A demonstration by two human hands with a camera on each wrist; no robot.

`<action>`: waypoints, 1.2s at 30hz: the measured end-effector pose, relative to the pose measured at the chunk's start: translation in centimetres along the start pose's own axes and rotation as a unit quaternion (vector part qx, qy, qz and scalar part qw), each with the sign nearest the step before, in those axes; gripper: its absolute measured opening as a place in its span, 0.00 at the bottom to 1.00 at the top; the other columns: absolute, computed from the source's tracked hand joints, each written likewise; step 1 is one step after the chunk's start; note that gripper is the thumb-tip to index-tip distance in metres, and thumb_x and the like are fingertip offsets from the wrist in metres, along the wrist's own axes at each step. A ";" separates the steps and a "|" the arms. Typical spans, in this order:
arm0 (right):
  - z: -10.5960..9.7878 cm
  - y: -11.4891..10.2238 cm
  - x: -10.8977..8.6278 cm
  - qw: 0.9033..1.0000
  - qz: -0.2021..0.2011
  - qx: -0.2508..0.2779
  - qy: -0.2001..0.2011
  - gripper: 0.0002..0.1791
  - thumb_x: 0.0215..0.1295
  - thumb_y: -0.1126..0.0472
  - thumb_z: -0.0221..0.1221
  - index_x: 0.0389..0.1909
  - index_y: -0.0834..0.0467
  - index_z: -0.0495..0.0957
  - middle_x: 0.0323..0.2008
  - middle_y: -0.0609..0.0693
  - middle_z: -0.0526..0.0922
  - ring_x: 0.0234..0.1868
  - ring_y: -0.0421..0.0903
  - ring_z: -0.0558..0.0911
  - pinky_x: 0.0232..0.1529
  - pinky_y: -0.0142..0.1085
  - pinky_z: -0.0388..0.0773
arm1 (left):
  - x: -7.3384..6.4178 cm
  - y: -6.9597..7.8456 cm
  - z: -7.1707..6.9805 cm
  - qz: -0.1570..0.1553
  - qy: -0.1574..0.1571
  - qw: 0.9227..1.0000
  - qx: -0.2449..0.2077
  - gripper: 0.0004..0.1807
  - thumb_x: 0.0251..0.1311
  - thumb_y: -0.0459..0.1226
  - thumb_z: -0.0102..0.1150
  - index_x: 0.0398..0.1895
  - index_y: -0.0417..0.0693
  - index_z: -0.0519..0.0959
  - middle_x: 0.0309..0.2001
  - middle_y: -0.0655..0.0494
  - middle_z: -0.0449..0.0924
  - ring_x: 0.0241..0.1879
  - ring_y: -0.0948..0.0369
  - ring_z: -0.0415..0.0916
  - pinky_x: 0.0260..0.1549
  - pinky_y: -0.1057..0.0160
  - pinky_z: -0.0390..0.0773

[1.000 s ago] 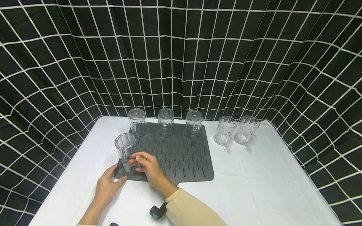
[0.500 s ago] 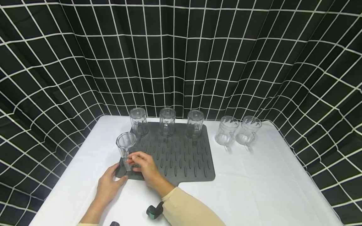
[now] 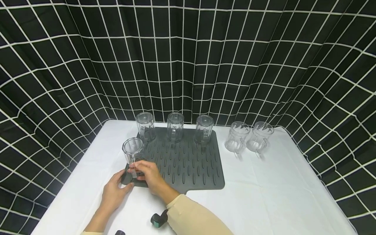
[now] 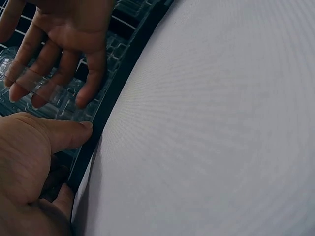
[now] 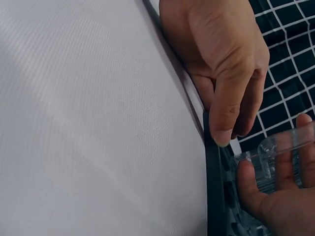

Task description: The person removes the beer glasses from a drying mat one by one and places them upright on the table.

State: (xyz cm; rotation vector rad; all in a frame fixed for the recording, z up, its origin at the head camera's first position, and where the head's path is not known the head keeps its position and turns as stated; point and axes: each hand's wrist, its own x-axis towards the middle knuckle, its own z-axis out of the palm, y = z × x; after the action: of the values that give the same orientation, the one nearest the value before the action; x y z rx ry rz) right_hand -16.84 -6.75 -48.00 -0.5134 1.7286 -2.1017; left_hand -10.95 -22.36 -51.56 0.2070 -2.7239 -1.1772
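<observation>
Near the dark drying mat's front left corner, a clear glass mug stands with its handle toward the front. My right hand holds this handle between thumb and fingers, and the see-through handle crosses in front of the fingers in the left wrist view. My left hand rests at the mat's corner, thumb on the front edge and other fingers along the left side. In the right wrist view, the left hand's thumb reaches down to the mat edge.
Upside-down glass mugs stand along the mat's back edge: left, middle and right. Two more clear mugs, one beside the other, stand right of the mat on the white cloth. A black grid-patterned curtain surrounds the table.
The right hand has shifted slightly left against the mug's handle, its thumb and fingers closing in on it. The left hand stays at the mat corner. The whole view drifts slightly.
</observation>
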 end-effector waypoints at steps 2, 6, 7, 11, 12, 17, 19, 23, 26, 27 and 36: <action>0.2 0.1 0.1 1.000 -0.003 0.003 0.001 0.23 0.66 0.53 0.52 0.46 0.69 0.80 0.39 0.50 0.86 0.43 0.41 0.82 0.44 0.45 0.79 | 0.0 0.0 0.0 0.002 0.000 1.000 0.000 0.38 0.56 0.37 0.68 0.67 0.32 0.63 0.65 0.33 0.62 0.64 0.37 0.60 0.63 0.37 0.56; 0.5 0.2 0.2 1.000 -0.005 0.020 0.008 0.22 0.66 0.53 0.52 0.45 0.69 0.80 0.38 0.54 0.86 0.42 0.42 0.82 0.42 0.41 0.79 | 0.0 -0.1 0.1 0.008 0.002 1.000 -0.001 0.38 0.55 0.37 0.67 0.66 0.31 0.63 0.64 0.31 0.63 0.62 0.36 0.62 0.62 0.37 0.58; 0.5 0.3 0.2 1.000 -0.005 0.026 0.011 0.21 0.67 0.54 0.52 0.45 0.69 0.80 0.38 0.55 0.86 0.42 0.42 0.81 0.42 0.40 0.79 | 0.0 -0.1 0.1 0.009 0.003 1.000 -0.001 0.38 0.55 0.36 0.68 0.66 0.31 0.63 0.64 0.31 0.63 0.62 0.36 0.63 0.62 0.37 0.59; 0.8 0.5 0.3 0.999 -0.004 0.047 0.021 0.19 0.68 0.56 0.53 0.44 0.70 0.80 0.39 0.59 0.84 0.41 0.42 0.82 0.43 0.39 0.79 | 0.0 -0.3 0.1 0.014 0.003 1.000 -0.004 0.38 0.54 0.36 0.69 0.66 0.32 0.64 0.64 0.31 0.64 0.62 0.36 0.63 0.62 0.37 0.59; 0.8 0.5 0.3 0.999 -0.006 0.049 0.023 0.19 0.68 0.57 0.53 0.44 0.70 0.80 0.40 0.60 0.84 0.41 0.42 0.82 0.43 0.39 0.80 | 0.0 -0.3 0.1 0.015 0.002 1.000 -0.005 0.38 0.54 0.36 0.69 0.66 0.32 0.64 0.63 0.31 0.64 0.62 0.36 0.63 0.62 0.36 0.58; 0.9 0.6 0.2 0.997 -0.008 0.065 0.031 0.16 0.68 0.61 0.53 0.44 0.71 0.79 0.42 0.62 0.82 0.41 0.42 0.82 0.47 0.47 0.79 | 0.0 -0.2 0.1 0.012 0.004 1.000 -0.002 0.37 0.54 0.36 0.68 0.65 0.31 0.64 0.64 0.31 0.64 0.62 0.36 0.62 0.62 0.35 0.58; 0.9 0.6 0.2 0.997 -0.008 0.076 0.032 0.16 0.68 0.61 0.54 0.43 0.72 0.79 0.41 0.61 0.82 0.40 0.42 0.82 0.49 0.52 0.78 | -0.1 -0.1 0.1 0.008 0.003 1.000 -0.002 0.37 0.54 0.36 0.68 0.65 0.31 0.64 0.64 0.31 0.63 0.63 0.36 0.61 0.62 0.35 0.57; 1.0 0.5 0.1 0.995 -0.010 0.098 0.029 0.17 0.69 0.60 0.55 0.43 0.74 0.78 0.41 0.62 0.81 0.39 0.42 0.81 0.51 0.58 0.76 | -0.1 0.0 0.1 0.004 -0.001 1.000 -0.004 0.38 0.55 0.36 0.68 0.66 0.31 0.63 0.64 0.31 0.63 0.64 0.36 0.60 0.62 0.36 0.57; 1.0 0.6 0.2 0.994 -0.009 0.107 0.029 0.17 0.69 0.61 0.54 0.43 0.75 0.77 0.42 0.61 0.81 0.38 0.41 0.81 0.50 0.56 0.76 | -0.1 0.1 0.1 0.006 -0.003 1.000 -0.004 0.37 0.55 0.36 0.68 0.66 0.31 0.63 0.65 0.31 0.63 0.64 0.36 0.60 0.63 0.37 0.57; 1.1 0.6 0.2 0.993 -0.009 0.110 0.029 0.17 0.69 0.61 0.54 0.43 0.75 0.77 0.42 0.60 0.81 0.37 0.41 0.81 0.50 0.55 0.77 | 0.0 0.1 0.0 0.006 -0.003 1.000 -0.005 0.38 0.55 0.36 0.68 0.66 0.31 0.63 0.65 0.31 0.63 0.64 0.36 0.60 0.63 0.37 0.57; 0.9 0.9 0.3 0.988 -0.028 0.133 0.073 0.13 0.65 0.67 0.57 0.40 0.76 0.79 0.39 0.67 0.82 0.33 0.40 0.80 0.40 0.41 0.82 | 0.0 0.1 0.0 0.005 -0.001 1.000 0.000 0.38 0.54 0.35 0.69 0.66 0.31 0.63 0.64 0.31 0.63 0.63 0.36 0.61 0.62 0.38 0.59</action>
State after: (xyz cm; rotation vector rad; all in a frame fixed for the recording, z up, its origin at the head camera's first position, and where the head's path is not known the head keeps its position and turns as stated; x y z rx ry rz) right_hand -16.56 -7.83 -48.70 -0.3412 1.4874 -2.4172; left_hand -10.98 -22.34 -51.51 0.1929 -2.7239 -1.1756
